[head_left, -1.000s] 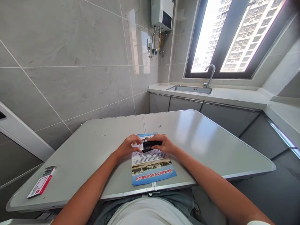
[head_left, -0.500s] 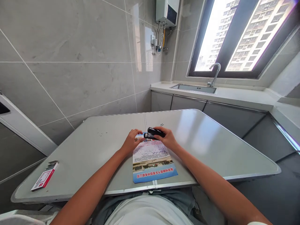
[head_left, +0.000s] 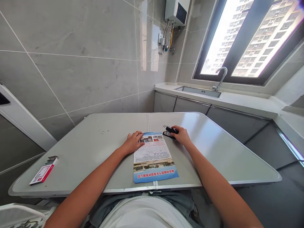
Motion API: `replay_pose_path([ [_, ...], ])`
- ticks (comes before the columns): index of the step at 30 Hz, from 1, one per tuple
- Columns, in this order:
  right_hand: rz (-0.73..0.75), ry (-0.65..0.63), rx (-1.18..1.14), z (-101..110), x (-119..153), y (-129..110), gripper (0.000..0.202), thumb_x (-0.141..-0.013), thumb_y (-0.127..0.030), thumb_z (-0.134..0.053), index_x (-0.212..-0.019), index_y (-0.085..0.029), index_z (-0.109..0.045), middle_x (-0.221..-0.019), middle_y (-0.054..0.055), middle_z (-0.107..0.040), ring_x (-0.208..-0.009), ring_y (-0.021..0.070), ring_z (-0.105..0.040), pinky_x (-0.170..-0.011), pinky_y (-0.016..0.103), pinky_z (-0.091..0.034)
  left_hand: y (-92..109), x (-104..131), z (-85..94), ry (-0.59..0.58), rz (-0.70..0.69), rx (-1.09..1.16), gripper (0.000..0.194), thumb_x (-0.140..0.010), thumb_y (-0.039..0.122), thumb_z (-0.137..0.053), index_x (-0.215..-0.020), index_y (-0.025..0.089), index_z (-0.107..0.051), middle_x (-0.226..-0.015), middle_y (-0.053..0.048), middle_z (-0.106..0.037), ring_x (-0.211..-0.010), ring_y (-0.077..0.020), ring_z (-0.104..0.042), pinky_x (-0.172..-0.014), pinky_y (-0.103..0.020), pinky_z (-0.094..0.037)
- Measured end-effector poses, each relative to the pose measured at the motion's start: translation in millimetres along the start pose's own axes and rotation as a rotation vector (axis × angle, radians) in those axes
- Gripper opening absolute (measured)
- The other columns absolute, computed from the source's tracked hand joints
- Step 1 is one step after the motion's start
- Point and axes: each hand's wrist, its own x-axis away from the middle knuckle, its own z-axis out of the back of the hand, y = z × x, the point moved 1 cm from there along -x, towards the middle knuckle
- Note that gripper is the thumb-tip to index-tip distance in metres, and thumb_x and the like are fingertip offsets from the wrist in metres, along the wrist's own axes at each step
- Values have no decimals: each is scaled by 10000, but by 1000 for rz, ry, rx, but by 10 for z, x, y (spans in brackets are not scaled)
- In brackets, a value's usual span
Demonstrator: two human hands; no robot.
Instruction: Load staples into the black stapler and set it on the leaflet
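Observation:
A printed paper sheet [head_left: 152,155] with blue bands and small photos lies flat on the table, its lettering upside down to me. My left hand [head_left: 132,144] rests on the sheet's upper left edge, thumb and fingers apart. Just right of the sheet's upper right corner is a black stapler [head_left: 169,135], its jaws parted toward the left. My right hand [head_left: 182,136] grips the stapler's rear end. A few loose staples [head_left: 164,126] lie on the table close beyond it.
The pale table [head_left: 213,158] has a centre seam and a metal rim. At its left lies a red and white box [head_left: 44,171]. More small staples [head_left: 104,131] are scattered near the far left. Behind stand a counter with a sink [head_left: 199,91] and a faucet [head_left: 221,77].
The stapler in my right hand has moved right, off the sheet's top edge and down beside it. My left hand has settled on the sheet's left edge. The view has shifted slightly.

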Motion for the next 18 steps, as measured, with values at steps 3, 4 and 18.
replay_pose_path([
  [3,54,-67,-10,10,-7,-10,370,-733,-234,-764,-1102,-264,-772,-962,33,-799,-847,226,-717,-778,334,-538,-29,-14,-17,36,-14,47,554,-980,391,-622,-1502,267,-484,-1548,-134,-478,-1397,-308,-509,-1205,-566,-340],
  [4,72,-86,-10,15,-5,-17,374,-727,-229,-768,-1100,-267,-774,-963,33,-800,-856,229,-717,-785,338,-540,-42,-18,-24,51,-22,61,569,-969,383,-638,-1501,258,-481,-1548,-141,-476,-1402,-313,-503,-1195,-561,-349],
  [18,369,-335,-9,66,136,-184,359,-826,-226,-693,-1177,-275,-748,-1045,13,-788,-898,235,-691,-856,385,-544,-137,-46,-65,92,-54,99,572,-954,381,-659,-1484,264,-477,-1541,-125,-479,-1426,-297,-475,-1173,-481,-351],
])
